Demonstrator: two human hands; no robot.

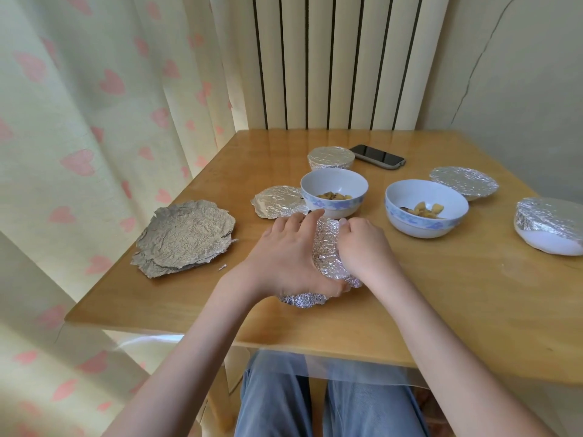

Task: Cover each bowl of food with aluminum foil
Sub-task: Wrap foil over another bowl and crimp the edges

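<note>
From the head camera, we have our left hand (285, 253) spread over the crinkled silver foil sheet (328, 247) that wraps the bowl nearest us, at the table's centre; the bowl itself is hidden. Our right hand (362, 244) curls against the foil's three o'clock side, fingers bent round it, probably crimping the edge under the rim. Two blue-patterned white ceramic bowls holding yellowish food stand uncovered, one (334, 192) at twelve o'clock, one (426, 207) at two. Foil-covered bowls sit farther off at twelve (331, 157), two (463, 182) and three (550, 225). A stack of spare crumpled foil sheets (186, 238) waits at nine o'clock on the pale wooden table (441, 294), within reach.
</note>
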